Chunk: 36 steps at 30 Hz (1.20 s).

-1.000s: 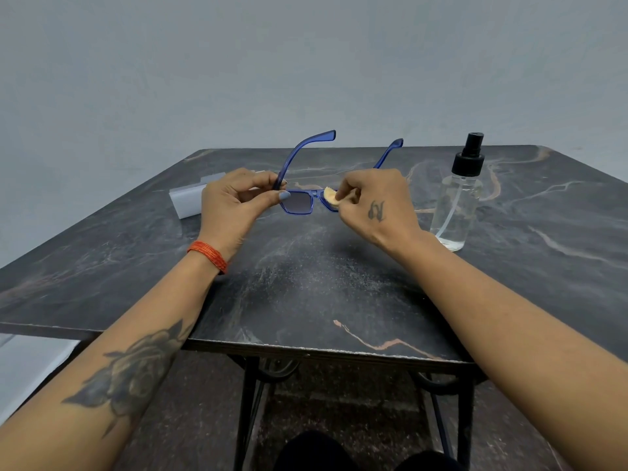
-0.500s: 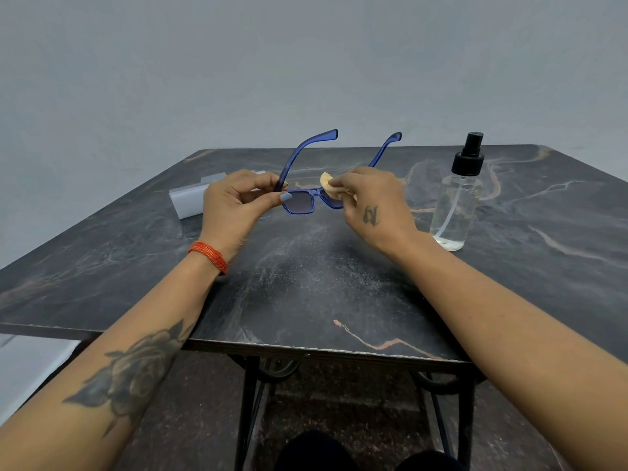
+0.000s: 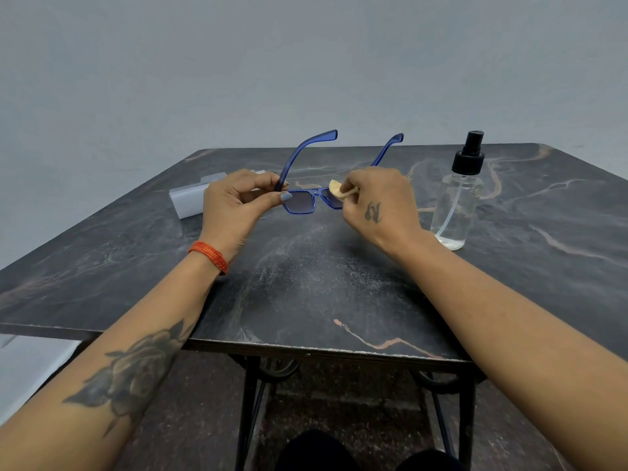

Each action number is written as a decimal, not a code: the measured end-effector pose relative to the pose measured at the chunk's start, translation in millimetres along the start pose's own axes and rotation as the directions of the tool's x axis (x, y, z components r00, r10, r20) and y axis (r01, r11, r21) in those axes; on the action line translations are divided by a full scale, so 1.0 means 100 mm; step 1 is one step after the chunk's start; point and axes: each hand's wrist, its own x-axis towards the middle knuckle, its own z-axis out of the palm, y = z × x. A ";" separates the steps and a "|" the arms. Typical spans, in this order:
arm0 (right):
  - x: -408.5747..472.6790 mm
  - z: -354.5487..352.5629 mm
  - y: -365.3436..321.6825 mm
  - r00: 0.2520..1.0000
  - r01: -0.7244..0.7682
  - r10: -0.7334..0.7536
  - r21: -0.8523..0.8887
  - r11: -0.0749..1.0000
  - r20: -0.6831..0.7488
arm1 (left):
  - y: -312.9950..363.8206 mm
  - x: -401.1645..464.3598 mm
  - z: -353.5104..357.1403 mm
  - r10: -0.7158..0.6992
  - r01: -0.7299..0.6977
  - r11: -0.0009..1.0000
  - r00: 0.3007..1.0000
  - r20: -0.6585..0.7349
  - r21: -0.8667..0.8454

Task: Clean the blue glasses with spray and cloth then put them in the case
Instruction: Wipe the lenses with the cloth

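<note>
Left hand (image 3: 234, 207) holds blue glasses (image 3: 300, 202); right hand (image 3: 380, 202) presses cloth (image 3: 336, 191) on lens.

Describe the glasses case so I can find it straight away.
Start at the dark marble table and go to its far left side, just behind the left hand. The case lies there, partly hidden by that hand: a pale grey box, the only light, opaque thing on the tabletop.

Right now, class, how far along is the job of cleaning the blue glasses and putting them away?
Spraying cannot be confirmed; the spray bottle stands upright on the table, untouched. In hand: the left hand holds the blue glasses by one corner while the right hand rubs the cloth on the lens on its side. Left: finish wiping, then put them in the case behind the left hand.
</note>
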 end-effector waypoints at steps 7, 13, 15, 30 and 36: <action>0.02 0.06 0.03 0.998 0.059 -0.058 -0.011 0.998 0.033 | -0.02 0.00 0.00 0.004 -0.004 1.000 1.000 0.001 -0.012; 0.01 0.04 -0.01 0.997 0.059 -0.065 0.131 0.990 0.041 | -0.03 0.00 0.00 0.010 -0.010 1.000 1.000 -0.006 -0.008; 0.00 0.03 -0.02 0.997 0.055 -0.063 0.159 0.986 0.045 | -0.04 0.01 0.00 0.012 -0.012 1.000 1.000 -0.010 -0.006; 0.01 0.05 0.05 0.998 0.061 -0.062 -0.057 0.997 -0.010 | -0.04 0.02 0.00 0.015 -0.015 1.000 1.000 -0.012 -0.024; 0.01 0.06 0.01 0.994 0.107 -0.107 0.054 0.993 0.003 | -0.05 0.02 0.00 0.023 -0.024 0.999 1.000 -0.012 -0.021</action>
